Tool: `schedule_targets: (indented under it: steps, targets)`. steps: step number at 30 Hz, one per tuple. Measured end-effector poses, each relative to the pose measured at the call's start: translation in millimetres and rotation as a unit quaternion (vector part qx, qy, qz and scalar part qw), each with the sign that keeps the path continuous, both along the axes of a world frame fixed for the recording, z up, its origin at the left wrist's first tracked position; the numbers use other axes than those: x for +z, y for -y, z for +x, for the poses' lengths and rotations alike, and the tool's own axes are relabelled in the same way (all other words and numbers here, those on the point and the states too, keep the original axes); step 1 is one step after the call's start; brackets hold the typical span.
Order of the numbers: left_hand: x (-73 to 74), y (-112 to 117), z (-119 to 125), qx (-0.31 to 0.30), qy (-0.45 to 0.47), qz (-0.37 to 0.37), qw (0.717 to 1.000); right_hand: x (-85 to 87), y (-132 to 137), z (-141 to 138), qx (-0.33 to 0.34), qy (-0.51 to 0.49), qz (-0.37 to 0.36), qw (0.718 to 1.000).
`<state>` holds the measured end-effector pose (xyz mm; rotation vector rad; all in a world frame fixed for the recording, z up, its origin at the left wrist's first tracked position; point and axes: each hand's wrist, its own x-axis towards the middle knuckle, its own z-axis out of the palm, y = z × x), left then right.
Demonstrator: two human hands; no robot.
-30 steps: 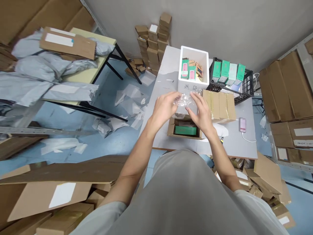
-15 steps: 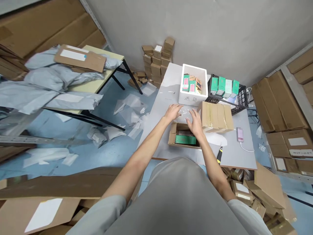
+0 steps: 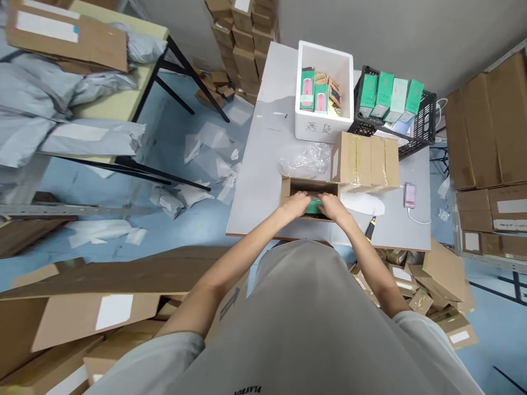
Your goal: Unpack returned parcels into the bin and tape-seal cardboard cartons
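An open cardboard box (image 3: 288, 187) sits near the front edge of the white table (image 3: 263, 164). Inside it lies a green product box (image 3: 315, 206), mostly covered by my hands. My left hand (image 3: 297, 204) and my right hand (image 3: 332, 207) both reach into the cardboard box, fingers curled round the green box from either side. A crumpled clear plastic bag (image 3: 307, 159) lies on the table just behind the cardboard box, apart from both hands.
A white foam bin (image 3: 304, 126) with small product boxes and a black crate (image 3: 424, 118) of green boxes stand at the back. A taped cardboard carton (image 3: 366, 163), a phone (image 3: 409, 195) and a yellow-handled knife (image 3: 369, 227) lie right. Cardboard clutters the floor.
My hands let go of the clear plastic bag, which now lies behind the box, and came down into the cardboard box onto the green box. The camera tilted closer.
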<state>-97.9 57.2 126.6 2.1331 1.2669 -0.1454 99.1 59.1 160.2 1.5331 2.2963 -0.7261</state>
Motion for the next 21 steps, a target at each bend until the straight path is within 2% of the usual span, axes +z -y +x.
schedule_targets:
  steps: [6, 8, 11, 13, 17, 21]
  targets:
    - [-9.2, 22, -48, 0.08, -0.054, 0.011, 0.995, -21.0, 2, 50, -0.011, -0.005, -0.012, 1.0]
    - [-10.0, 22, -53, 0.131, -0.052, 0.007, 0.99, -33.5, 0, 59, 0.007, -0.024, -0.02, 1.0]
    - [-9.5, 19, -49, 0.199, -0.053, 0.006, 0.979, -54.2, -5, 57, 0.064, -0.038, -0.007, 0.997]
    - [-8.4, 17, -44, 0.203, -0.057, 0.001, 0.977, -65.6, -7, 50, 0.106, -0.012, 0.0, 0.994]
    - [-7.5, 18, -36, 0.163, -0.057, -0.007, 0.985, -77.8, -9, 35, 0.192, 0.072, 0.001, 0.979]
    - [-10.0, 24, -32, 0.159, -0.054, 0.007, 0.986, -81.9, -5, 21, 0.201, 0.091, 0.006, 0.975]
